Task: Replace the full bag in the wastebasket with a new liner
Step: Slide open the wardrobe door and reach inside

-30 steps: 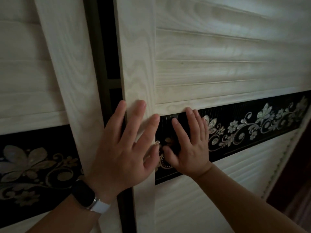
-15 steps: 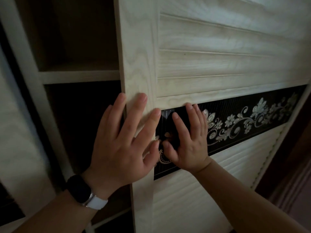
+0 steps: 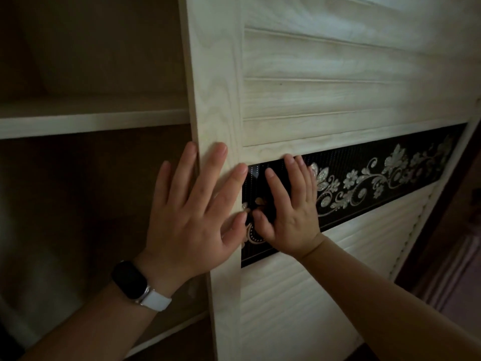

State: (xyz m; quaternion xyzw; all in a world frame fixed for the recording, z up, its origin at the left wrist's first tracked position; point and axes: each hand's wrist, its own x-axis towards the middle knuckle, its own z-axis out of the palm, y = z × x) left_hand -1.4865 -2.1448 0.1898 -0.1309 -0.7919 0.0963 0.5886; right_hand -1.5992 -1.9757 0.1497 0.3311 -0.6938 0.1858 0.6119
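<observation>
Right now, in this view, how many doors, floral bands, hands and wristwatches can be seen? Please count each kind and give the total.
Sliding door: 1
Floral band: 1, across that door
Hands: 2, the left hand and the right hand, both flat on the door
Wristwatch: 1, on the left wrist
Total: 5

Bare left hand [image 3: 192, 217] flat, fingers straight, spread, pointing up. Bare right hand [image 3: 289, 214] flat too, fingers straight and closer together. Thumb tips just beside each other between the palms. Both forearms bare, reaching up from below.
</observation>
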